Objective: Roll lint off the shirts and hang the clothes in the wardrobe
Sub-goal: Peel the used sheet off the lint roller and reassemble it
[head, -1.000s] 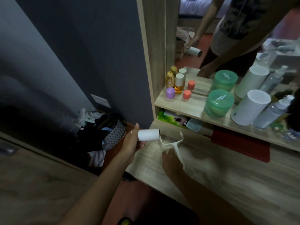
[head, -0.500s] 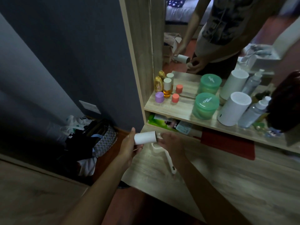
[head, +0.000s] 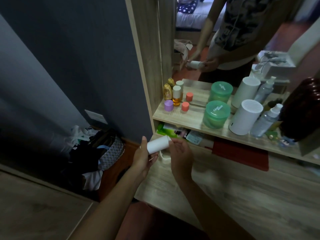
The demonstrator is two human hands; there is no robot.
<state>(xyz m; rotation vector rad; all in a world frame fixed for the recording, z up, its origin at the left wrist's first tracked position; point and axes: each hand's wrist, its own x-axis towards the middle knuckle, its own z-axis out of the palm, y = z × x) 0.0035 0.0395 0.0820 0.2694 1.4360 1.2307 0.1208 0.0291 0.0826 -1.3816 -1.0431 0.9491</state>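
A white lint roll (head: 158,144) is off its handle and held over the near left corner of the wooden dresser top (head: 225,187). My left hand (head: 143,158) grips the roll's left end from below. My right hand (head: 181,153) has its fingertips closed on the roll's right end. The white plastic handle (head: 162,155) lies on the dresser under my hands, mostly hidden. No shirts are in view apart from a reflection.
A shelf (head: 187,118) behind holds small bottles, a green jar (head: 216,115), a white cylinder (head: 244,116) and a spray bottle (head: 266,120). A mirror (head: 225,40) shows a person. Bags and clothes (head: 103,149) are piled on the floor at left.
My right hand set the white handle down on the dresser and came up to the roll's right end. My left hand kept hold of the roll.
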